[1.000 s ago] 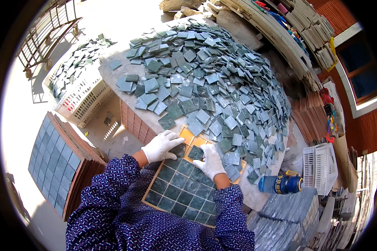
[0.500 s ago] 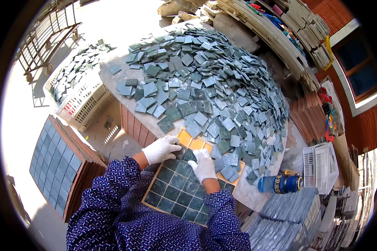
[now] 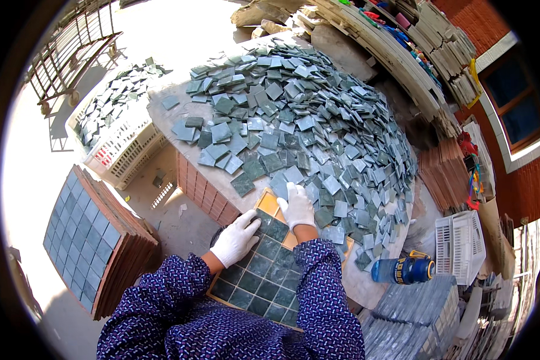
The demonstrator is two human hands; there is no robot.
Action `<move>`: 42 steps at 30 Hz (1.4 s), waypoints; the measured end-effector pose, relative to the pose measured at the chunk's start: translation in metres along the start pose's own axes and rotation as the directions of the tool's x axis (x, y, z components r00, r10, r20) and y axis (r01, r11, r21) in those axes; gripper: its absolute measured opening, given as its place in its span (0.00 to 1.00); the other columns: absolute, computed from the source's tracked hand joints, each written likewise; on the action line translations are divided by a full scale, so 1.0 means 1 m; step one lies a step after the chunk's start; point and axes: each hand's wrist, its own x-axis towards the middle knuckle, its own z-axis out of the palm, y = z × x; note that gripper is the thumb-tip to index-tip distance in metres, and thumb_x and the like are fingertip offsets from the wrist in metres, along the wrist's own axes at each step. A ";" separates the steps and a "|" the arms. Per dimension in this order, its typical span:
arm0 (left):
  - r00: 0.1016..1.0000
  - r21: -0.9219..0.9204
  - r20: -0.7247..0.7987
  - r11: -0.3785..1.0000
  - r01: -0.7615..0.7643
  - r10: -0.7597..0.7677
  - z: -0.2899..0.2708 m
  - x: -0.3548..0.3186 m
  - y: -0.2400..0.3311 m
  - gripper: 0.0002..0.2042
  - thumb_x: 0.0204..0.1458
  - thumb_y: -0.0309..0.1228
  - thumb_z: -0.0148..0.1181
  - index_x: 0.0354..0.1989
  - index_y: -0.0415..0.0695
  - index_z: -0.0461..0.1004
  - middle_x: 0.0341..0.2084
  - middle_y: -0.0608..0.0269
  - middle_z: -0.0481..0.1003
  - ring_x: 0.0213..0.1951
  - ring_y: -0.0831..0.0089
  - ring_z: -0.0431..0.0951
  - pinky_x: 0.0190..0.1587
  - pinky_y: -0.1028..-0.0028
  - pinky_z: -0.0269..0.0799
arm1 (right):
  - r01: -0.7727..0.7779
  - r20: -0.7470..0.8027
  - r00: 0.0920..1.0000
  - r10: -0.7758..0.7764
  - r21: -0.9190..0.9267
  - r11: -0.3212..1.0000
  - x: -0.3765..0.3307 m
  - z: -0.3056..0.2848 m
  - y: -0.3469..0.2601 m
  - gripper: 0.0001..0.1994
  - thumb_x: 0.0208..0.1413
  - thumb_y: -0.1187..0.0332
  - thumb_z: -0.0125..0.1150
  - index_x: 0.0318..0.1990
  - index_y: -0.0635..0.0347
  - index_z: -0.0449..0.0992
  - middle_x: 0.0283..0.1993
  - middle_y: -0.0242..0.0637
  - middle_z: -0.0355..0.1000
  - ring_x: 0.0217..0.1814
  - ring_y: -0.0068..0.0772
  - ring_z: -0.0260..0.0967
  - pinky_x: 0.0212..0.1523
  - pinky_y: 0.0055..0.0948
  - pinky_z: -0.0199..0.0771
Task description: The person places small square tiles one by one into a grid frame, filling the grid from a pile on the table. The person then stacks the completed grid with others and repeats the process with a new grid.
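A yellow tray with a grid of cells (image 3: 267, 203) lies in front of me, most of its visible cells filled with square dark green stone tiles (image 3: 260, 264). My left hand (image 3: 236, 240), in a white glove, rests on the tiles by the tray's left edge, fingers stretched out and nothing visible in them. Over the tray's far edge, my right hand (image 3: 297, 207), also gloved, reaches to the loose tiles (image 3: 330, 150) with thumb and fingers apart. Its fingertips are close to the nearest loose tiles. My right hand and sleeve hide part of the tray.
At left stand a white crate of tiles (image 3: 123, 153) and a stack of tiled panels (image 3: 84, 234). Reddish-brown trays (image 3: 204, 191) border the work surface. At right are a blue water bottle (image 3: 402, 269), a white basket (image 3: 459, 246) and stacked grey tile sheets (image 3: 411, 312).
My right hand has moved from the tray's tiles forward to the loose pile. My left hand has drawn back slightly toward me, over the tray's left side. The view has shifted slightly.
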 end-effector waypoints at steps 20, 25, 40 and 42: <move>0.950 0.126 -0.291 0.989 -0.082 0.116 -0.002 0.047 -0.009 0.18 0.44 0.25 0.61 0.46 0.41 0.71 0.47 0.55 0.71 0.50 0.55 0.71 0.50 0.62 0.70 | 0.085 0.015 0.994 -0.104 0.460 0.884 -0.020 0.002 0.016 0.17 0.48 0.70 0.63 0.48 0.59 0.74 0.44 0.46 0.72 0.46 0.47 0.70 0.48 0.38 0.70; 0.977 0.174 -0.171 0.980 -0.097 0.127 -0.010 0.121 0.011 0.20 0.43 0.32 0.64 0.46 0.42 0.70 0.45 0.57 0.71 0.46 0.58 0.72 0.47 0.62 0.71 | -0.111 -0.200 0.966 0.163 0.251 0.962 -0.024 -0.018 0.052 0.18 0.50 0.64 0.64 0.48 0.59 0.72 0.48 0.47 0.71 0.49 0.50 0.69 0.49 0.41 0.70; 0.977 -0.021 0.111 0.983 -0.180 0.181 0.009 0.146 -0.009 0.24 0.40 0.30 0.65 0.50 0.44 0.73 0.47 0.52 0.72 0.49 0.52 0.70 0.52 0.62 0.67 | -0.229 -0.002 0.973 0.229 -0.001 0.973 -0.056 -0.044 0.075 0.29 0.43 0.56 0.70 0.53 0.55 0.67 0.50 0.44 0.67 0.50 0.50 0.70 0.48 0.43 0.72; 0.942 -0.097 0.207 0.964 -0.248 0.263 0.010 0.129 -0.008 0.24 0.38 0.25 0.64 0.50 0.43 0.72 0.49 0.53 0.71 0.50 0.53 0.70 0.53 0.62 0.66 | -0.125 -0.027 0.992 0.126 0.043 0.991 -0.064 -0.045 0.068 0.29 0.43 0.58 0.69 0.53 0.55 0.67 0.51 0.43 0.66 0.52 0.48 0.68 0.50 0.42 0.71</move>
